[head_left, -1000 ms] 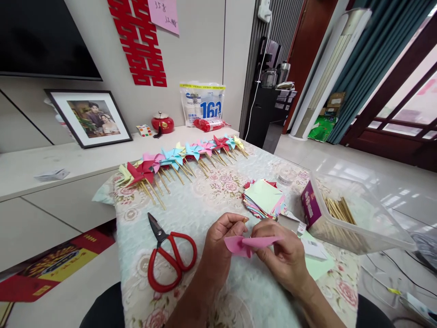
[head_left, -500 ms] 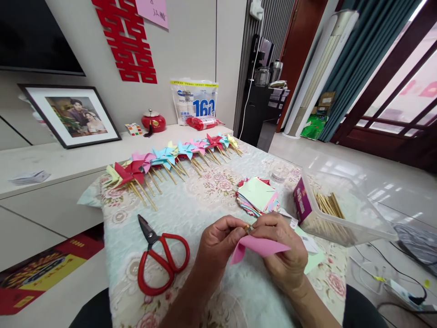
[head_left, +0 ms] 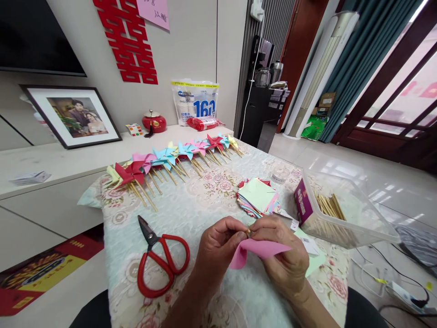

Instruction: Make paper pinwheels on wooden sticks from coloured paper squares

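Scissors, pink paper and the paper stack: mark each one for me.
scissors (head_left: 163,264), head view, on the red handle loops.
pink paper (head_left: 261,249), head view, on the flat flap between both hands.
paper stack (head_left: 258,195), head view, on the pale green top sheet.

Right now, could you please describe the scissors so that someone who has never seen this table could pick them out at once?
Start at the table with the floral tablecloth. On its near left part, left of the left hand that pinches the pink paper together with the right hand, lie the scissors. They are the only metal tool there, with big red loop handles and dark blades pointing away toward the row of pinwheels.
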The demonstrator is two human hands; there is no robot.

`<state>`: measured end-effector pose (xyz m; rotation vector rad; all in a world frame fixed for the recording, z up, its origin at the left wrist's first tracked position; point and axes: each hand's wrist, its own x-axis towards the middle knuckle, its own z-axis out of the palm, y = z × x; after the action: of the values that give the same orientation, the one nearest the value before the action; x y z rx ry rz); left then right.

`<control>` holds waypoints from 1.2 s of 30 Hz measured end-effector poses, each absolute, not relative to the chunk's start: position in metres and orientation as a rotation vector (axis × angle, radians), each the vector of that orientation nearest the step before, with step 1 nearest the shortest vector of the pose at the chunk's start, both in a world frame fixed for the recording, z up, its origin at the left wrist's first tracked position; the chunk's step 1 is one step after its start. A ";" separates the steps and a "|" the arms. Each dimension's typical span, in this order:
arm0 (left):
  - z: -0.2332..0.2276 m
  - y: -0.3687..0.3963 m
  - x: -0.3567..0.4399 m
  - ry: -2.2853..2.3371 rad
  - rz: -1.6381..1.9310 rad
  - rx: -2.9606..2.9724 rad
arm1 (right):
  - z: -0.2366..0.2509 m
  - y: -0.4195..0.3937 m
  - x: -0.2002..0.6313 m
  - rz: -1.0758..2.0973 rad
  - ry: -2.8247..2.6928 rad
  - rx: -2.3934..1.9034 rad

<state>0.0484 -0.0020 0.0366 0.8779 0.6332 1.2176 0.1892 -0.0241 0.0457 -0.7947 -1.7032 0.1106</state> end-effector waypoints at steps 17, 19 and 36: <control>0.029 0.000 0.043 0.677 1.355 1.191 | 0.047 -0.025 0.190 0.210 -1.697 -0.788; 0.027 0.001 0.041 0.698 1.368 1.278 | 0.047 -0.025 0.191 0.224 -1.692 -0.796; 0.023 -0.002 0.045 0.803 1.453 1.387 | 0.041 -0.024 0.192 0.158 -1.677 -0.823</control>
<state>0.0447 -0.0019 0.0233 1.3872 0.8029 1.4527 0.1919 -0.0244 0.0406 -0.8233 -1.6771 0.1578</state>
